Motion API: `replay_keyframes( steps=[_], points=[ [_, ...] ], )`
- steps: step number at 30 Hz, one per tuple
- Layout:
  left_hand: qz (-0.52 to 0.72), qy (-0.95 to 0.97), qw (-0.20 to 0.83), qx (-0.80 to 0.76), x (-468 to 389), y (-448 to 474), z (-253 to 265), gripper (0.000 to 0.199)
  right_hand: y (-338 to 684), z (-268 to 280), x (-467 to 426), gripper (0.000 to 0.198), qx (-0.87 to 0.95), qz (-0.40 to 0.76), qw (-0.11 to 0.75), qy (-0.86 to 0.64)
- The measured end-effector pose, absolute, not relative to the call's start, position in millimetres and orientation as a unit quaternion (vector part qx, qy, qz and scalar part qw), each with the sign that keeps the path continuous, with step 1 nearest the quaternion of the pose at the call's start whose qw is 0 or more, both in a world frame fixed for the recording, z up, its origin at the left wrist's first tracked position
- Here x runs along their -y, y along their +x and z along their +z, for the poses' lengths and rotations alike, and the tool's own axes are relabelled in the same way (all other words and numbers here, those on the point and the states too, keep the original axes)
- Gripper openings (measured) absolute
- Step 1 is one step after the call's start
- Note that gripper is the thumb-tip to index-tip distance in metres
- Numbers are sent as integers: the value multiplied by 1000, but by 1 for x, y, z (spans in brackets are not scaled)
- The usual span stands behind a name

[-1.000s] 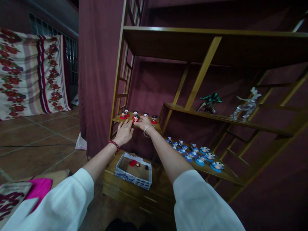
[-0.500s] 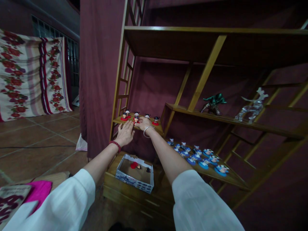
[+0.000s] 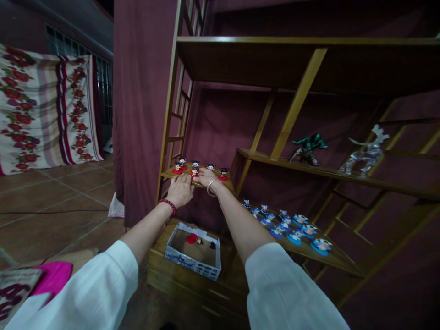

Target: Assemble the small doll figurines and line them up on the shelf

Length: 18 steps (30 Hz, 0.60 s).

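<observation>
On the small left shelf (image 3: 223, 184), several black-haired figurines on red bases stand in two loose rows. One front figurine (image 3: 194, 171) is between my two hands. My right hand (image 3: 207, 177), with a silver bangle at the wrist, pinches this figurine from its right side. Beside it, my left hand (image 3: 180, 190), wearing a red bead bracelet, rests its outstretched fingers at the shelf's front edge and holds nothing. Another figurine (image 3: 223, 173) stands to the right of my right hand. Part of the back row is hidden behind my hands.
Below, an open cardboard box (image 3: 192, 265) with a few small figurines inside sits on a wooden cabinet. Several blue-based figurines (image 3: 294, 236) fill the lower right shelf. A green figure (image 3: 308, 149) and a clear deer figurine (image 3: 366, 153) stand on the shelf above.
My left hand has shifted slightly right, its fingers drawn closer together near the front figurine. My right hand stays at that figurine. The view has shifted a little.
</observation>
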<state>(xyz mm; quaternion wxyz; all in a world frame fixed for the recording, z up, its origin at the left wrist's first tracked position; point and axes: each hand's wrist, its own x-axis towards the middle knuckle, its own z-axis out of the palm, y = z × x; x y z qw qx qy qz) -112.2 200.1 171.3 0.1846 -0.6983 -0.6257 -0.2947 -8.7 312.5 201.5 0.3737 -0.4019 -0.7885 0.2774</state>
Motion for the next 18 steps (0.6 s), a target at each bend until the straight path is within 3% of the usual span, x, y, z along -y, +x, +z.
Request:
replay_keyframes(
  steps=[8, 18],
  points=[
    [-282, -701, 193, 626, -206, -112, 172, 47, -15, 204, -312, 26, 774, 332, 370, -394],
    [-265, -708, 195, 625, -207, -114, 176, 46, -14, 202, -321, 20, 787, 268, 368, -415]
  ],
)
